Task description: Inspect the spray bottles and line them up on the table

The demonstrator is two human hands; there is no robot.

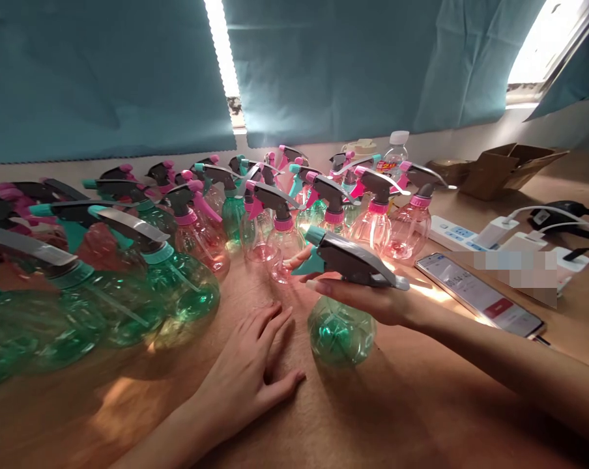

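- Your right hand (358,296) has the green spray bottle (342,332), front and centre on the bench (397,417). Grip is closed round the neck, just under the grey sprayer head (358,257); fingertips are at the teal trigger (310,262).
- Teal nozzle (315,235) points left and away from you. Can't tell if the bottle's base bears on the bench.
- Your left hand (255,361) is empty, palm down on the bench just left of that bottle. Grip is loosely spread, thumb out towards the bottle.
- On your left: row of other green bottles (180,286), teal collars, grey heads, nearest ones cut by the view's edge.
- Behind both hands: packed cluster of pink bottles (412,228) with some green mixed in. Most overlap, so no count.
- On your right, beyond the forearm: phone (480,296) lying face up, screen lit. Power strip (451,232) behind it, with white plugs (494,231) in.
- Far right: open cardboard box (494,176). Clear white-capped bottle (397,153) stands behind the cluster.
- Blue curtains (324,71) hang across the back, bright gap between them.
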